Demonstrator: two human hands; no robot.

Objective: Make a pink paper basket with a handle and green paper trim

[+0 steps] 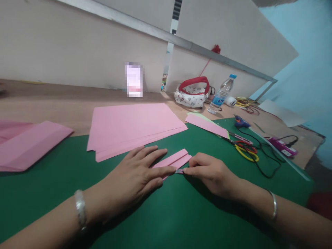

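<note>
A small folded strip of pink paper (174,159) lies on the green cutting mat (160,214). My left hand (135,176) lies flat on the strip's left part, fingers spread and pressing it down. My right hand (207,173) pinches the strip's near edge between thumb and forefinger. A silver bangle sits on each wrist.
A stack of pink sheets (135,128) lies behind the hands, more folded pink paper (28,145) at the left, and a pink and pale green sheet (207,126) at the right. Scissors (245,148), a glue gun (240,121), a power strip (282,147), a water bottle (221,94) and a red-and-white bag (192,91) stand at the right.
</note>
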